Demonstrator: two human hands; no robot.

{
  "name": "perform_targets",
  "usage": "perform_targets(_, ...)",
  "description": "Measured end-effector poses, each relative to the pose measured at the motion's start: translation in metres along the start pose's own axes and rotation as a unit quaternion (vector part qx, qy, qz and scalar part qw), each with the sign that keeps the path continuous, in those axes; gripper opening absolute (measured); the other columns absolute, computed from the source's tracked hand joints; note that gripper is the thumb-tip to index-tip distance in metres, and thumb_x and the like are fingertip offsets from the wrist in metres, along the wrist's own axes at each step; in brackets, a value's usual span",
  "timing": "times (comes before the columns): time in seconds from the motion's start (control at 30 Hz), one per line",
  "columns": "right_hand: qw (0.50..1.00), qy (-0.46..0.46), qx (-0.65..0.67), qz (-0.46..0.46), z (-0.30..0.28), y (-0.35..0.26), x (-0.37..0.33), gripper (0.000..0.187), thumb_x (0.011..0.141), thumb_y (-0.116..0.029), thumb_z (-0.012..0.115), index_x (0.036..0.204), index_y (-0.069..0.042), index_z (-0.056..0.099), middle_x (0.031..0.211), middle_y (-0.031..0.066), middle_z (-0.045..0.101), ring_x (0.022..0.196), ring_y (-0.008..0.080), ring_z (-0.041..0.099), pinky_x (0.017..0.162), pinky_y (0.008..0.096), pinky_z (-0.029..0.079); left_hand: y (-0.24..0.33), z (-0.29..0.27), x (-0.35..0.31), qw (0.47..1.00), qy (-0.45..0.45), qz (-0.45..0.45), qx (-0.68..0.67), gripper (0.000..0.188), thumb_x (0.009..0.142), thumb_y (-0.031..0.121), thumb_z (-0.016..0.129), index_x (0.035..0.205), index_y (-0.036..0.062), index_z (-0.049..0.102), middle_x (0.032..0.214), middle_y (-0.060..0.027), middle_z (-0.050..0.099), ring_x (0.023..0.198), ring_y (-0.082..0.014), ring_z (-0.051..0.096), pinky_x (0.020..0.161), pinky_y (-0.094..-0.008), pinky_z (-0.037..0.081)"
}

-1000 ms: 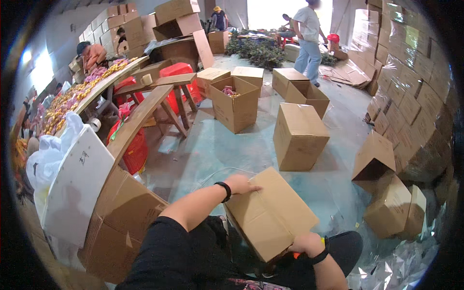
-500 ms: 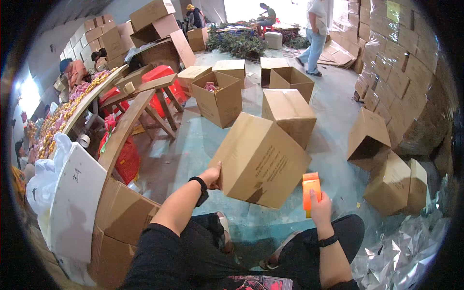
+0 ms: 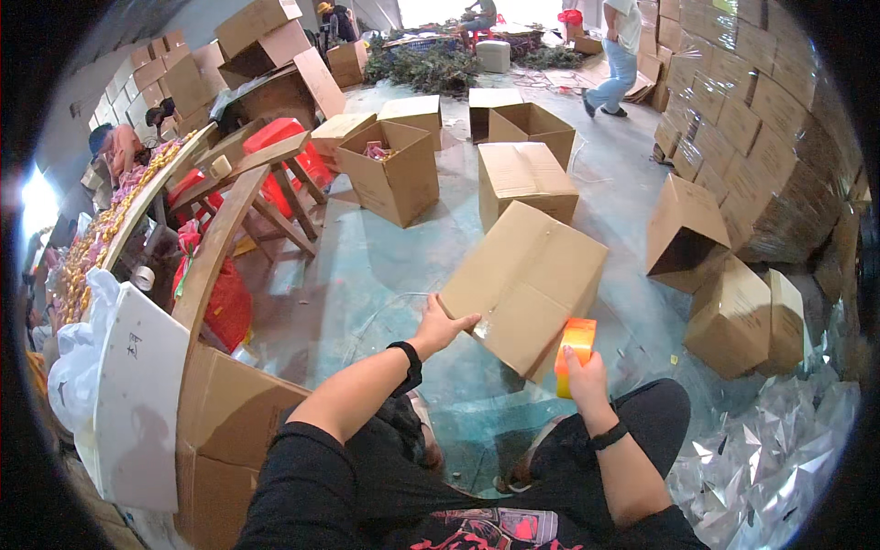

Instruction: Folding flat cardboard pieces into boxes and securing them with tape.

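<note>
A closed cardboard box [image 3: 527,280] stands tilted in front of me, a strip of tape along the seam of its upper face. My left hand [image 3: 440,328] grips its near left corner, thumb laid on the face and fingers at the edge. In my right hand [image 3: 588,380] is an orange and yellow tape dispenser [image 3: 577,337], held upright with the fingers wrapped round it. The dispenser is by the box's lower right edge; whether it touches the box I cannot tell. Just behind stands another taped box [image 3: 527,174].
Open cartons [image 3: 390,174] stand farther off. At left are a wooden bench [image 3: 220,247], a white board [image 3: 137,394] and a long table of small yellow items. Wrapped carton stacks [image 3: 742,119] and silvery film [image 3: 770,458] lie right. A person [image 3: 619,55] stands at the back.
The box has turned so its taped seam faces up toward me. My left hand has shifted to its near corner, and the dispenser has come left, closer to the box. The far person has moved right.
</note>
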State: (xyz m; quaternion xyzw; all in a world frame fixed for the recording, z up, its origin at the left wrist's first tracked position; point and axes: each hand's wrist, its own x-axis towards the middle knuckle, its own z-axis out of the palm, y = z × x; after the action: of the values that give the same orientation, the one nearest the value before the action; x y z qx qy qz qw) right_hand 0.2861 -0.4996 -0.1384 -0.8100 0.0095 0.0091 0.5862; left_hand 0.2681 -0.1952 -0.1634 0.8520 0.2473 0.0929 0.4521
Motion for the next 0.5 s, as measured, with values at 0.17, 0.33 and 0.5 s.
perform_targets(0.17, 0.974, -0.058, 0.182, 0.119, -0.007, 0.026, 0.018, 0.030, 0.092, -0.028, 0.062, 0.088, 0.002, 0.062, 0.074, 0.0090, 0.064, 0.058, 0.0189, 0.062, 0.055, 0.0329, 0.049, 0.004, 0.010, -0.001, 0.996, -0.082, -0.010, 0.020, 0.082, 0.070, 0.049, 0.079, 0.119, -0.0074, 0.047, 0.121, -0.0253, 0.049, 0.120, -0.0351, 0.046, 0.100, -0.0423, 0.041)
perform_targets(0.33, 0.981, -0.093, 0.140, 0.094, 0.005, 0.051, 0.020, 0.030, 0.095, -0.028, 0.057, 0.091, 0.001, 0.060, 0.069, 0.0074, 0.061, 0.056, 0.0174, 0.060, 0.051, 0.0325, 0.048, 0.012, -0.003, 0.009, 0.993, 0.037, 0.000, 0.113, 0.067, 0.077, 0.040, 0.069, 0.118, -0.0101, 0.049, 0.118, -0.0281, 0.052, 0.110, -0.0438, 0.053, 0.094, -0.0472, 0.046)
perform_targets(0.5, 0.992, -0.066, 0.088, 0.053, 0.021, 0.047, 0.016, 0.029, 0.097, -0.030, 0.056, 0.100, -0.001, 0.055, 0.083, 0.0066, 0.063, 0.065, 0.0139, 0.060, 0.058, 0.0291, 0.048, 0.031, -0.046, 0.018, 0.962, -0.127, -0.012, 0.240, 0.071, 0.080, 0.043, 0.066, 0.120, -0.0133, 0.047, 0.118, -0.0322, 0.054, 0.113, -0.0452, 0.053, 0.093, -0.0475, 0.046)
